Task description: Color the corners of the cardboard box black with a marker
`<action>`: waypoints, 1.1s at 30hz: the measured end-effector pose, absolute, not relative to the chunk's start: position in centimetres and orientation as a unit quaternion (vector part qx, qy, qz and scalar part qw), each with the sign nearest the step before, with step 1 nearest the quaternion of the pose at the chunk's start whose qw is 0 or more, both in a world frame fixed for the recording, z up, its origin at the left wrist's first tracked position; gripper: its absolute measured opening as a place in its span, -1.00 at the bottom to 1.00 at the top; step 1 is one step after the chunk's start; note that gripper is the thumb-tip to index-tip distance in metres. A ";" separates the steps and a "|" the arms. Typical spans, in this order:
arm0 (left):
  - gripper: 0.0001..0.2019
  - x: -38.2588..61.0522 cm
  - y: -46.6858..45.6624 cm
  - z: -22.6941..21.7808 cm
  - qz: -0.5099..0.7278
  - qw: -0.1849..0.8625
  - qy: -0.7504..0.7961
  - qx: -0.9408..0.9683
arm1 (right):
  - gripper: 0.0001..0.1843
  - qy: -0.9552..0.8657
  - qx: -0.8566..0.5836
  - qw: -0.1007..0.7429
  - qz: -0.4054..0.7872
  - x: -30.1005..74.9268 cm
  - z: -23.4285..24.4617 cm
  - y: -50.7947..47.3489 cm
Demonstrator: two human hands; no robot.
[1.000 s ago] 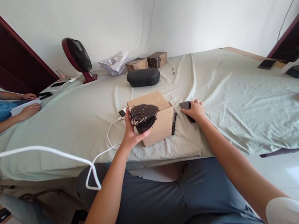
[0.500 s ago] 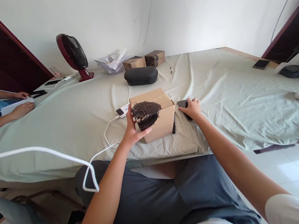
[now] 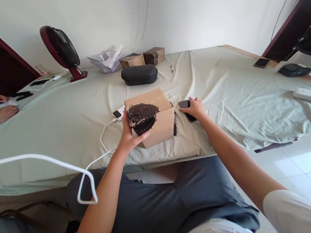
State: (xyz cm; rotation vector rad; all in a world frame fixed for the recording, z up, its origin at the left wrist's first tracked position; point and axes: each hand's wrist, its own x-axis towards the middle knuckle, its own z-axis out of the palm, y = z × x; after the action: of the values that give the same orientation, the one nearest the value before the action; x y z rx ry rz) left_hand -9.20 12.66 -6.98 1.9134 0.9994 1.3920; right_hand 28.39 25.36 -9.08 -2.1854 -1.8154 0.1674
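A cardboard box point(image 3: 160, 121) stands on the cloth-covered table in front of me, with black pen scribbles point(image 3: 143, 114) over its near left corner. My left hand point(image 3: 127, 137) grips the box's left side, the thumb along the near face and the fingers behind the edge. To the right of the box, a dark phone point(image 3: 185, 105) lies flat on the cloth. My right hand point(image 3: 196, 108) is closed over it, thumb at its left edge and fingertips at its far right side. Close against the box's right side is a black pen point(image 3: 174, 124), partly hidden.
Behind the box lie a black zip case point(image 3: 139, 75), two small cardboard boxes point(image 3: 154, 55) and a clear basket point(image 3: 105, 63). A fan point(image 3: 62, 48) stands back left, near another person's hands point(image 3: 4, 113). A white cable point(image 3: 31, 156) crosses the left side.
The view has shifted slightly, so the table and its things sit further left in the picture. Both hands keep their places on the box and the phone.
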 end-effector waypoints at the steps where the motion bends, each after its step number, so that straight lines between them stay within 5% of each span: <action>1: 0.33 -9.2 12.6 -7.0 0.521 0.282 0.373 0.714 | 0.14 -0.630 -0.760 0.148 0.059 28.3 -9.0 25.3; 12: 0.35 -8.0 13.6 -7.0 0.511 0.292 0.377 0.715 | -0.08 -0.607 -0.782 0.122 0.066 27.6 -7.8 25.1; 23: 0.32 -8.9 13.3 -7.5 0.507 0.267 0.396 0.718 | 0.08 -0.616 -0.769 0.150 0.079 27.5 -8.4 24.7; 33: 0.31 -8.4 13.5 -7.6 0.515 0.274 0.386 0.714 | 0.03 -0.596 -0.776 0.175 0.106 27.2 -8.1 24.6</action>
State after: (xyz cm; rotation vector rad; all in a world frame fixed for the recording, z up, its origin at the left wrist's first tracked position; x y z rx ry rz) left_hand -8.45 13.49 -7.60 1.9216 1.0393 1.3861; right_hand 27.22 24.59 -8.09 -2.1999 -1.6905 0.3004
